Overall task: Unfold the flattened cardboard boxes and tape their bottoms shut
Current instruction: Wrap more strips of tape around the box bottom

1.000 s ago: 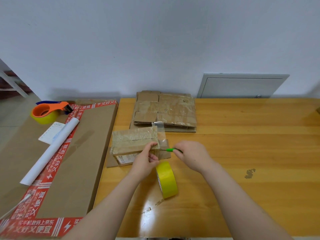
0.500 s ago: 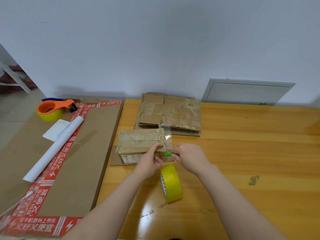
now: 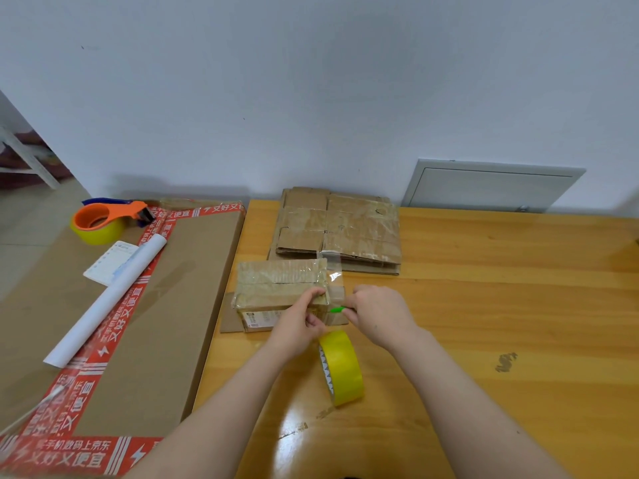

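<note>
A small unfolded cardboard box (image 3: 276, 285) stands on the wooden table (image 3: 501, 305), its top face covered in clear tape. My left hand (image 3: 301, 323) grips the box's near right corner, thumb on top. My right hand (image 3: 377, 312) holds a small green cutter (image 3: 337, 309) against a clear tape strip (image 3: 334, 271) that hangs off the box's right end. A yellow tape roll (image 3: 342, 368) stands on edge just below my hands. A stack of flattened boxes (image 3: 340, 229) lies behind, by the wall.
Left of the table lies a large flat carton with red printed tape (image 3: 155, 323). On it are an orange tape dispenser (image 3: 103, 219), a white paper roll (image 3: 107, 299) and a paper slip (image 3: 110, 262). A grey wall panel (image 3: 491, 186) sits behind the table.
Both hands stay at the box's right end; the cutter has hardly moved against the tape. The view has shifted slightly.
</note>
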